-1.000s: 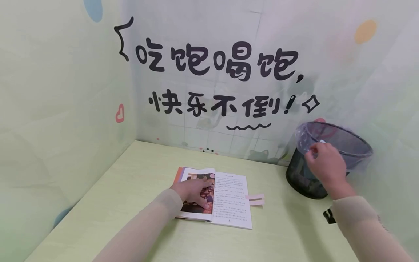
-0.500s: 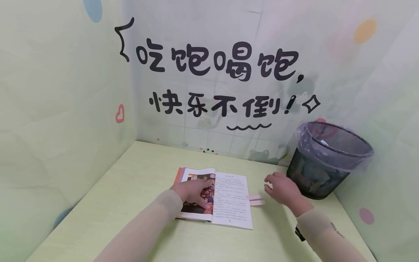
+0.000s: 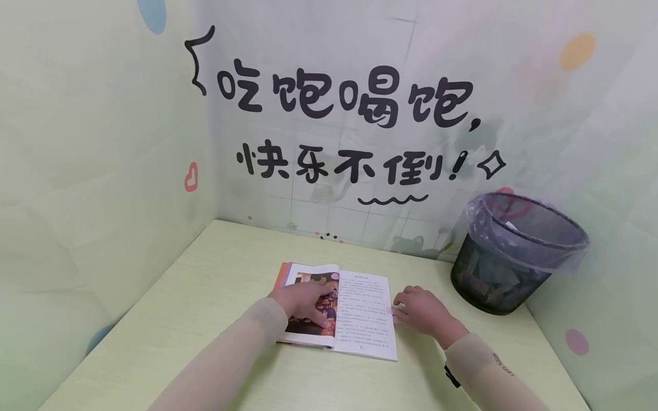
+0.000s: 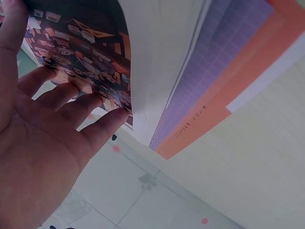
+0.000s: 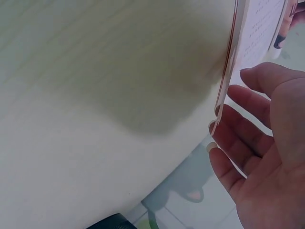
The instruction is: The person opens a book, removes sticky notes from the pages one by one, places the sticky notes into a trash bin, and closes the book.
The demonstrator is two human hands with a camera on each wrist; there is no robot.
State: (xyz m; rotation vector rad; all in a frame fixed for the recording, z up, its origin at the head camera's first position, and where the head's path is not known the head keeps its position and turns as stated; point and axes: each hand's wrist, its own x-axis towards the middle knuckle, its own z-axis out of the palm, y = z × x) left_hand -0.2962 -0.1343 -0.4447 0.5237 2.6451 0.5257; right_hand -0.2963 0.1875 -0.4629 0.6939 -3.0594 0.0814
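An open book [image 3: 362,337] lies on the table, with a coloured picture [image 4: 81,57] on its left page and print on the right. My left hand [image 3: 303,299] rests on that picture, fingers spread and thumb apart. Beyond the fingertips, purple and orange covers [image 4: 188,136] show at the book's left side. At the right page's edge, my right hand [image 3: 424,311] reaches the pink paper tabs [image 3: 389,311] sticking out there. In the right wrist view its fingers are bent beside a thin tab [image 5: 217,126], the thumb apart from them.
A black wastebasket [image 3: 493,279] with a clear plastic liner [image 3: 478,220] and scraps inside stands at the back right. Printed wall sheets enclose the pale table [image 3: 205,285] at the back and both sides.
My right hand has come from over the wastebasket leftward to the book's tabs; a small pale scrap it held now lies in the basket. My left hand has stayed on the page.
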